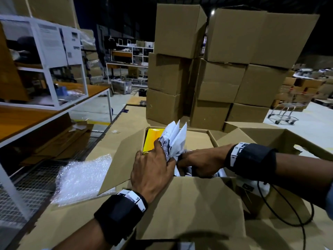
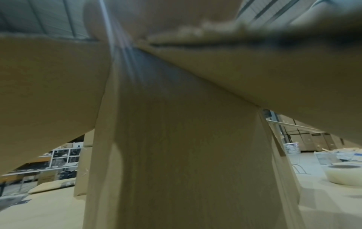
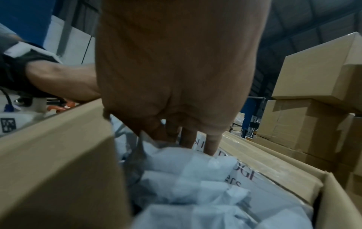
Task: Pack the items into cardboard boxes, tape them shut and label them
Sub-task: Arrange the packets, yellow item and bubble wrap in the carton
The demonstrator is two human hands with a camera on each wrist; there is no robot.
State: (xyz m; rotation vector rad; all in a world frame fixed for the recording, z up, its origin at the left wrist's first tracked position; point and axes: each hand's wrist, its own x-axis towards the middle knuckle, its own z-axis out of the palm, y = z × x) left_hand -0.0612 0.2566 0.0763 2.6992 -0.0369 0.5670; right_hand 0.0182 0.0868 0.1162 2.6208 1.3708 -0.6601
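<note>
Nearest us, the front flap of the open cardboard box [image 1: 189, 204] is standing up, and we are reaching over it. Our left hand [image 1: 153, 170] is pressing against a bundle of white packets [image 1: 173, 141] that is sticking up out of the box beside a yellow carton [image 1: 153, 139]; its fingers are curled around the bundle's left side. Our right hand [image 1: 200, 162] is reaching down among more packets, fingers curled, but we cannot tell whether it is gripping anything.

The bundle is poking well above the rim, so the flaps may not close flat and the tape could lift. Pushing too hard risks crumpling the packets or bulging a wall. Bubble wrap [image 1: 82, 179] is lying just left of the box.
</note>
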